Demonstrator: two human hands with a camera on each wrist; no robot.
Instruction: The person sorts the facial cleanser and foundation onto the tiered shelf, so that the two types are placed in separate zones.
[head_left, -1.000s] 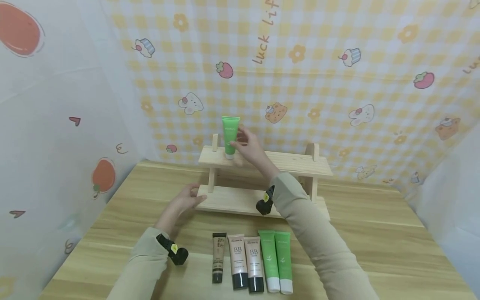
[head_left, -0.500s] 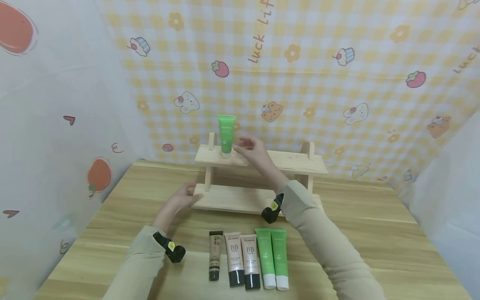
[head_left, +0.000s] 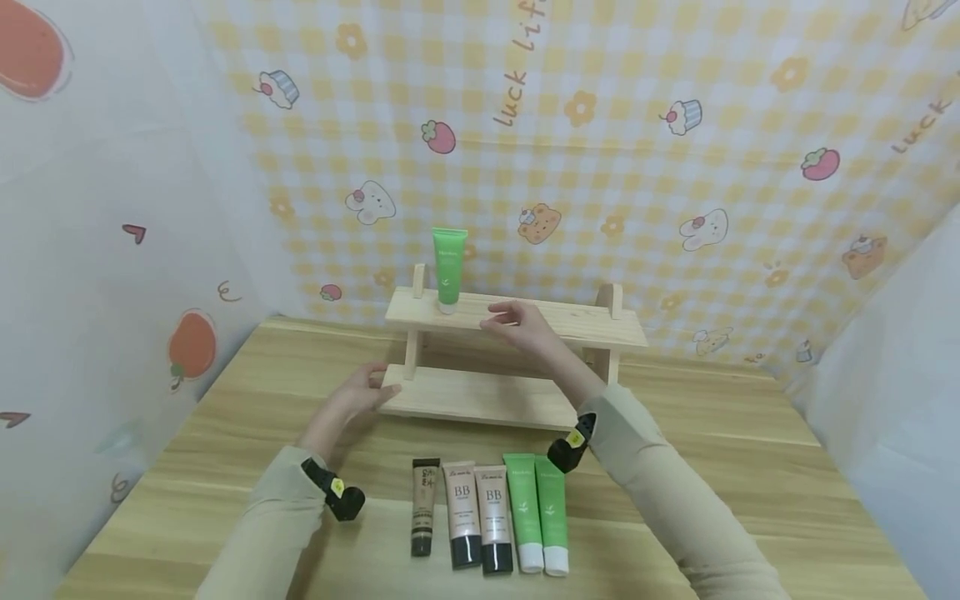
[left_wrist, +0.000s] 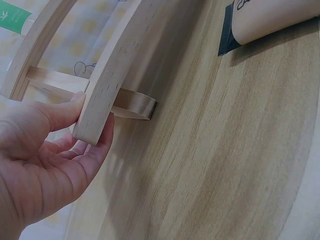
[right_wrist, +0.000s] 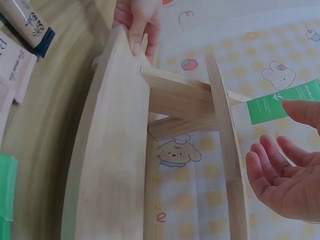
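Observation:
A two-tier wooden shelf [head_left: 480,395] stands at the back of the table. On the left part of its upper board a green tube [head_left: 449,265] stands upright on its white cap. My left hand [head_left: 352,398] grips the left end of the lower board; in the left wrist view the thumb lies on top and the fingers [left_wrist: 102,150] curl underneath. My right hand [head_left: 525,327] is over the front of the upper board, right of the standing tube and apart from it. Its fingers [right_wrist: 270,160] are loosely bent and hold nothing.
In front of the shelf several tubes lie in a row: a brown tube [head_left: 423,508], two pinkish BB cream tubes [head_left: 462,508] and two green tubes [head_left: 552,508]. A patterned cloth [head_left: 600,183] hangs close behind the shelf. The wooden table [head_left: 720,467] extends to both sides.
My right hand has let go of the green tube and drawn back to the right and down. The tube stays standing on the upper board. My left hand keeps its grip.

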